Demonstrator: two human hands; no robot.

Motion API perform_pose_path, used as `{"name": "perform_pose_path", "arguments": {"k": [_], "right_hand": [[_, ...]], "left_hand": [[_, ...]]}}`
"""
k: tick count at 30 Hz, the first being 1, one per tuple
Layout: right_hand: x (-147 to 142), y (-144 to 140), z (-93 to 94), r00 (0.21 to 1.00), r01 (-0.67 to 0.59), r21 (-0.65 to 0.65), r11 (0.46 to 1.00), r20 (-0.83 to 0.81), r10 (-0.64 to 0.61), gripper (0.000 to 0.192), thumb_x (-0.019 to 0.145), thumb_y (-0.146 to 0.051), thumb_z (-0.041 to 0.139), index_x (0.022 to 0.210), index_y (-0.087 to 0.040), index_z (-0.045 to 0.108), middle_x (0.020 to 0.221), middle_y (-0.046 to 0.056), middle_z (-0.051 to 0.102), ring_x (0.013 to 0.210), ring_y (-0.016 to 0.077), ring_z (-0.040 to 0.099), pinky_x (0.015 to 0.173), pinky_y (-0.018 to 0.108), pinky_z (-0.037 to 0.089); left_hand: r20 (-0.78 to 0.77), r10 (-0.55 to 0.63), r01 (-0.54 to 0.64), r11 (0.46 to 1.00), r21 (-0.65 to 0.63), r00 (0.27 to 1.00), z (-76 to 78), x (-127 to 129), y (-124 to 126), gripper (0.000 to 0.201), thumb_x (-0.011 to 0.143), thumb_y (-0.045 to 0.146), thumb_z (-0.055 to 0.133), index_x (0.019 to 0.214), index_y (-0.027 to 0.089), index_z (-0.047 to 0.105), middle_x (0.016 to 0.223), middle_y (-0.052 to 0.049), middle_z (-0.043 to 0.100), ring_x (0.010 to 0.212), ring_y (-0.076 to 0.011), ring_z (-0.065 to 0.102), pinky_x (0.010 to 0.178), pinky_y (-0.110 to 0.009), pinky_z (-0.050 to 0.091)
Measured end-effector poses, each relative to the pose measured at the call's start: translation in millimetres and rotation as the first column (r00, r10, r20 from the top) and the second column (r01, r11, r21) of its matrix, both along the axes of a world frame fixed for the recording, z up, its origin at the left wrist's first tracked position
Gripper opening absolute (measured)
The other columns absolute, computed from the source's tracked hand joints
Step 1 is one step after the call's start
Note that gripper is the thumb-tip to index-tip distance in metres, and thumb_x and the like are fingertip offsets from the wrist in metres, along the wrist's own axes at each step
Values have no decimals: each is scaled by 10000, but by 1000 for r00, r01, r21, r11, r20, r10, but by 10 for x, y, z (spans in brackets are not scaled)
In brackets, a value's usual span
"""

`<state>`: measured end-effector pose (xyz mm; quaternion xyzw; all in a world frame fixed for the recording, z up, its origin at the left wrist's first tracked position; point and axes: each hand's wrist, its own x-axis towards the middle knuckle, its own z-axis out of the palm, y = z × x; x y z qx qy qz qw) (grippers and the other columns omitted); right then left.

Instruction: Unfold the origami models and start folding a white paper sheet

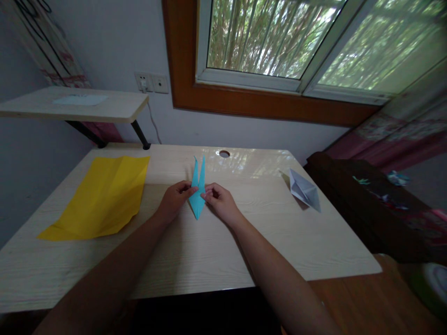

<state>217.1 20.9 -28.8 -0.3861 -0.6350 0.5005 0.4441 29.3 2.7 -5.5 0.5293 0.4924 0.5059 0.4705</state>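
Paper [197, 204], turquoise and folded into a narrow kite with two long prongs, was between the two hands over the middle of the worktop [213, 265], its prongs pointing away from the person and its single point toward them. Whether it rested on the surface or was lifted slightly could not be told. The fingers of the left hand [175, 197] pinched its left edge, the thumb lying on the face; those of the right hand [222, 201] pinched the right edge, a little nearer the person.

It looked almost weightless. The broad body, probably several layers thick, seemed fairly stiff, whereas the prongs looked slim and easily bent; the left one had a crooked tip. Its dry surface likely gave decent grip, though hard squeezing might have added stray creases. The widest part, just below the fork, appeared the safest hold. A yellow sheet [108, 200] lay to the left, well apart.
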Motion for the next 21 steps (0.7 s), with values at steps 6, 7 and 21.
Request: {"name": "perform_pose_path", "arguments": {"k": [6, 7, 21], "right_hand": [[-16, -50, 60, 999, 19, 9, 1000, 29, -19, 264, 836, -481, 711, 877, -224, 666, 771, -8, 638, 719, 156, 578, 694, 288, 466], [-16, -53, 68, 999, 22, 10, 1000, 30, -23, 274, 842, -493, 704, 883, -225, 672, 776, -5, 644, 724, 160, 581, 692, 288, 466], [20, -81, 136, 952, -204, 242, 949, 273, 135, 229, 942, -416, 611, 837, -224, 679, 784, 16, 645, 722, 171, 578, 703, 301, 436]], "left_hand": [[59, -45, 45, 999, 3, 997, -41, 6, 8, 294, 759, 420, 782, 973, 221, 763, 898, -32, 744, 822, -203, 657, 784, -305, 511], [56, -56, 56, 998, -1, 997, -53, 6, 9, 292, 763, 421, 777, 975, 221, 761, 899, -32, 745, 823, -202, 658, 784, -306, 512], [202, 115, -104, 993, -62, 973, -4, -54, 63, 322, 762, 494, 780, 791, 176, 734, 766, -21, 682, 719, -159, 615, 747, -287, 539]]}}
